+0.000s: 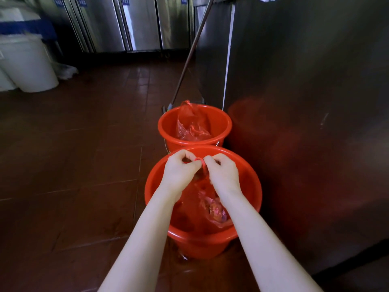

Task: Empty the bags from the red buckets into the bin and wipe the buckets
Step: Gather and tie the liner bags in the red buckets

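**Tying off the first bucket bag**

So, only the head view to go on here. Two red buckets sit on the brown tiled floor, right beside a tall steel cabinet [305,102]. The near bucket [202,241] is straight below the person, and the far bucket [223,125] sits just behind it, the two about touching.

Both hands are over the near bucket. The left hand [179,171] and right hand [224,172] are curled up close together, each pinching a twisted handle loop [199,159] of the red bag [212,207] between fingertips and thumb. It looks like the handles are being knotted or gathered, though I can't tell which. The bag hangs down inside the bucket with some wrappers and scraps showing through the thin plastic.

The second bag [192,123] slumps loose in the far bucket, its top poking above the rim, untouched. A mop handle [189,55] leans behind that bucket. White tubs [27,64] stand well apart at the far left; I can't say if one is the bin.

Handling-wise, my guess: the bag is thin, soft and probably light, but flimsy film stretches and tears. Best to lift by the bunched handles, straight up, and maybe support the bottom if it sags. It could be slippery or drippy too.
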A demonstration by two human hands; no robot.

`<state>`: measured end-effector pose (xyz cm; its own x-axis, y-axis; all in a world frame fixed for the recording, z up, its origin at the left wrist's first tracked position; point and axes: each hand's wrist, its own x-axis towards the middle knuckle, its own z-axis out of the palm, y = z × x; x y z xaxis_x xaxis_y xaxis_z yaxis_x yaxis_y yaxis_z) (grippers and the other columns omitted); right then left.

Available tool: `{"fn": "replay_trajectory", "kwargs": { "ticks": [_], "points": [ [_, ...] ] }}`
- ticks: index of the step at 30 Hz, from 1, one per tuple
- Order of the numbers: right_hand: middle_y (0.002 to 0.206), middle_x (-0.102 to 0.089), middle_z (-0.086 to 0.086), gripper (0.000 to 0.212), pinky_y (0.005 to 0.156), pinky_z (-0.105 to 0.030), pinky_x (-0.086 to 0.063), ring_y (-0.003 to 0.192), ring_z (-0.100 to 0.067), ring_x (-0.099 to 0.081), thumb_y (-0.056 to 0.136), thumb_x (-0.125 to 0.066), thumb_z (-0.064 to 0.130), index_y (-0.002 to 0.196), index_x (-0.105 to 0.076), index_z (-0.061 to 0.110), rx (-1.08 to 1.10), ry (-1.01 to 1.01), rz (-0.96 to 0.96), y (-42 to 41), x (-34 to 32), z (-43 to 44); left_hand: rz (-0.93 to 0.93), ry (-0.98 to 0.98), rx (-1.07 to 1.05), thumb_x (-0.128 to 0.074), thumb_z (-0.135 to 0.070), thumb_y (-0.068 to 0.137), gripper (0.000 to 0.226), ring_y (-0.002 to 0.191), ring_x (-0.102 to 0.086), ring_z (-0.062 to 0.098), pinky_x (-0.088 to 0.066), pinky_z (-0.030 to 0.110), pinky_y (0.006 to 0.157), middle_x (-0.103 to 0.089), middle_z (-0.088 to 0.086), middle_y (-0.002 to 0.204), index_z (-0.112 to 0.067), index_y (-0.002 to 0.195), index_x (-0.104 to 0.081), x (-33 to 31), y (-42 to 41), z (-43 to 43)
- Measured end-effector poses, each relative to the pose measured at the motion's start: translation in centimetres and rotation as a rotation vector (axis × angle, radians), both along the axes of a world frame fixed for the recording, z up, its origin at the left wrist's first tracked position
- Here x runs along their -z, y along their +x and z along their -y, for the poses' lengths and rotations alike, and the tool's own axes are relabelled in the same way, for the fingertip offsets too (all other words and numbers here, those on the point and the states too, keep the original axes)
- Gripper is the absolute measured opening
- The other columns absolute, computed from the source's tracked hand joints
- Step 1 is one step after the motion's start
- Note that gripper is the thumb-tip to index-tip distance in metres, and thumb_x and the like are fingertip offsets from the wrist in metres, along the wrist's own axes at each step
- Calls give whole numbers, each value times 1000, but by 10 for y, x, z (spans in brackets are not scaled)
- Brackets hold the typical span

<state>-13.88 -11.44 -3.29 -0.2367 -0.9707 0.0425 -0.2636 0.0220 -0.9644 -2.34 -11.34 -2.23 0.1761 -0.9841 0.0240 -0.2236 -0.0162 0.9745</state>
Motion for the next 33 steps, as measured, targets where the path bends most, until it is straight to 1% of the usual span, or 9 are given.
{"fn": "replay_trajectory", "kwargs": {
  "ticks": [3,6,11,13,15,20,25,29,33],
  "points": [
    [58,-59,11,22,63,-28,-41,60,-11,-53,80,-54,41,73,-65,23,-216,59,130,-1,-2,-2,-113,98,-50,-60,-7,80,16,66,-60,17,-51,34,66,-62,0,65,-16,68,-55,5,1,4],
    [74,-68,13,19,62,-22,-46,61,-1,-57,81,-63,47,89,-70,31,-448,-4,114,-6,4,-4,-155,185,-77,-64,-14,82,9,72,-61,18,-51,37,71,-64,1,71,-15,77,-57,7,8,6],
    [61,-61,8,17,59,-24,-45,56,-4,-50,93,-58,30,81,-70,31,-366,-133,15,-15,8,2,-357,260,152,-65,4,77,23,85,-68,23,-54,34,81,-72,8,81,-9,96,-69,4,19,5],
    [69,-64,-8,22,59,-33,-43,55,-12,-49,93,-53,31,77,-65,21,-355,-63,86,-16,6,2,-448,260,307,-63,-1,82,30,89,-69,21,-53,30,80,-73,11,95,-8,110,-70,2,23,4],
    [67,-64,-5,24,57,-33,-41,53,-15,-48,88,-51,32,68,-59,20,-411,8,142,-17,5,3,-426,262,337,-61,-17,89,30,88,-66,21,-50,29,78,-70,12,97,-4,115,-68,3,25,5],
    [60,-58,-4,25,56,-33,-41,50,-17,-49,81,-48,39,61,-56,27,-423,64,147,-12,7,4,-365,207,320,-64,-5,87,18,76,-66,19,-53,28,70,-70,12,85,-7,103,-73,7,22,2],
    [53,-58,2,31,42,-23,-37,44,-12,-47,82,-45,23,53,-56,25,-178,124,284,-13,8,9,-486,274,243,-42,5,81,32,64,-61,17,-49,25,58,-63,5,70,-16,77,-66,2,10,3],
    [49,-55,7,31,44,-23,-38,44,-12,-50,79,-39,32,57,-59,24,-85,138,79,-15,3,10,-330,241,309,-38,11,74,36,65,-56,21,-44,26,59,-60,6,67,-14,65,-62,3,-2,-1],
    [60,-61,6,27,59,-30,-43,63,-16,-56,77,-39,29,61,-60,26,-164,90,-51,-14,-4,12,-55,188,532,-74,-8,77,18,87,-66,21,-53,32,82,-68,4,87,-15,89,-62,8,-1,-8]
  ]
}}
